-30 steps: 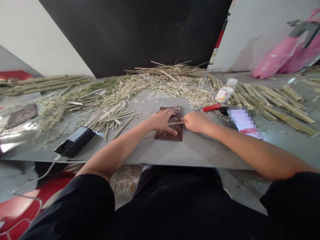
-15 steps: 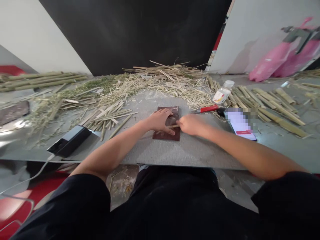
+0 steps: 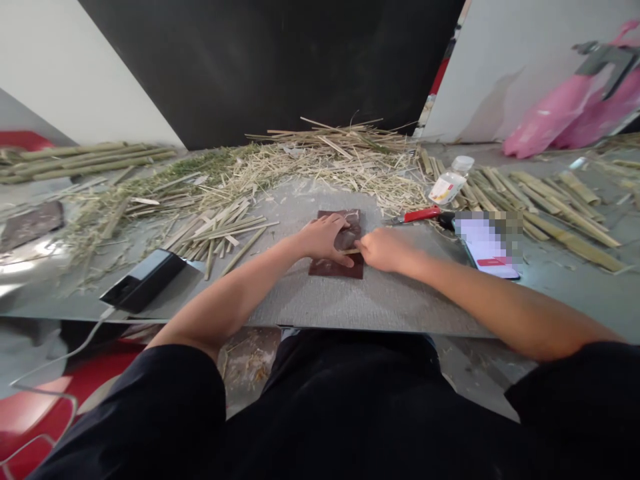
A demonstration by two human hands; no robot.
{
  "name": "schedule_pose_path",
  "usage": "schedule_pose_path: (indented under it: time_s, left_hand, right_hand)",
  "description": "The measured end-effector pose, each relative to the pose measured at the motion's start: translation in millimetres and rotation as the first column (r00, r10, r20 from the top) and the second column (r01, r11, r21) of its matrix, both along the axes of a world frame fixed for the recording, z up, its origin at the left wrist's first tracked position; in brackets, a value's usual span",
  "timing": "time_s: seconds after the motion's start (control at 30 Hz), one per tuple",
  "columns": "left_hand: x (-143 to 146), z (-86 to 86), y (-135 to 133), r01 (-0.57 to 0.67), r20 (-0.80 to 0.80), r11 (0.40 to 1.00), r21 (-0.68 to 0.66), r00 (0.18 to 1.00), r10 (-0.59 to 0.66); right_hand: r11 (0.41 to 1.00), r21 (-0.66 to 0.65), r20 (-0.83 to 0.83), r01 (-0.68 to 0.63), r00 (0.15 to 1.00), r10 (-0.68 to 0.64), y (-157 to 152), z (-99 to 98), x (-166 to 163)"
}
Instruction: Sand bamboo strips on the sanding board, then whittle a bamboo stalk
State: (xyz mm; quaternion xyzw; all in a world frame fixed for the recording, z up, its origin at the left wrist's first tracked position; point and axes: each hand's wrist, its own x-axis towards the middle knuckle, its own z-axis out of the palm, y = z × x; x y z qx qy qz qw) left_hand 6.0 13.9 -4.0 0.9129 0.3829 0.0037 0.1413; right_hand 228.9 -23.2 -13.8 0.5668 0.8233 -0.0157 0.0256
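Observation:
On the table lies a brown rectangular pad (image 3: 336,268), partly covered by my left hand (image 3: 325,239). That hand rests on it with fingers spread and thumb stretched out. A thin bamboo strip (image 3: 351,251) crosses the pad beside the left thumb; part of it is hidden under the hand. My right hand (image 3: 383,249) is closed at the pad's right edge, gripping the strip's right end. Just beyond the right hand lies a red-handled knife (image 3: 421,215).
Bamboo shavings (image 3: 300,163) bank up along the back. Cut strips (image 3: 220,230) and a black device with a cable (image 3: 143,280) are on the left. At right are a phone (image 3: 490,250), a clear bottle (image 3: 451,181), split bamboo pieces (image 3: 565,207) and pink spray bottles (image 3: 550,120).
The whole view has shifted slightly. Both hands keep nearly the same place and grip at the pad, with the strip still between them.

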Motion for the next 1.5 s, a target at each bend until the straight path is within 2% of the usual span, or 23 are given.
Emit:
schedule_pose_path:
  time_s: [0.13,0.27,0.4,0.53,0.67,0.8,0.93,1.07,1.2,1.37,1.5]
  left_hand:
    - [-1,-0.4,1,-0.012,-0.002,1.000,-0.013,1.000,0.012]
    - [0,0.5,1,-0.006,-0.013,1.000,-0.019,1.000,0.006]
    - [0,1.1,0,-0.014,-0.002,1.000,-0.021,1.000,0.014]
    - [-1,0.1,0,-0.002,0.006,1.000,-0.010,1.000,0.002]
    - [-2,-0.8,1,-0.008,0.013,1.000,-0.006,1.000,0.008]
    - [-1,-1.0,0,0.006,0.010,1.000,0.002,1.000,-0.006]
    - [-2,-1.2,0,-0.008,0.019,1.000,0.005,1.000,0.008]
    - [-1,-1.6,0,-0.006,0.009,1.000,0.010,1.000,0.005]
    - [-1,-1.9,1,-0.021,-0.005,1.000,-0.022,1.000,0.020]
    - [-2,0.1,-1,-0.005,0.011,1.000,0.001,1.000,0.005]
    - [-3,0.7,-2,0.001,0.011,1.000,0.007,1.000,-0.001]
  right_hand:
    - [0.996,0.025,0.018,0.081,0.996,-0.082,2,-1.0,-1]
    - [1.000,-0.014,-0.004,-0.011,1.000,0.011,2,-1.9,-3]
    - [0.997,0.023,0.012,0.067,0.998,-0.067,2,-1.4,-5]
    - [0.998,-0.009,0.002,-0.059,0.998,0.059,-1,-1.6,-10]
    - [0.998,0.031,0.020,0.045,0.999,-0.046,0,-1.3,-10]
    - [0.999,0.009,0.010,-0.041,0.999,0.041,1,-2.4,-10]
    - [0.998,0.037,0.026,0.047,0.999,-0.048,-1,-3.3,-11]
    - [0.998,0.013,0.024,-0.065,0.998,0.064,-3,-3.2,-12]
    - [0.998,0.034,0.029,0.055,0.998,-0.056,-1,-1.5,-12]
    - [0.998,0.041,0.037,-0.045,0.998,0.043,-15,-1.1,-23]
    - [0.993,0.117,0.035,0.011,0.999,-0.015,-15,3.4,-18]
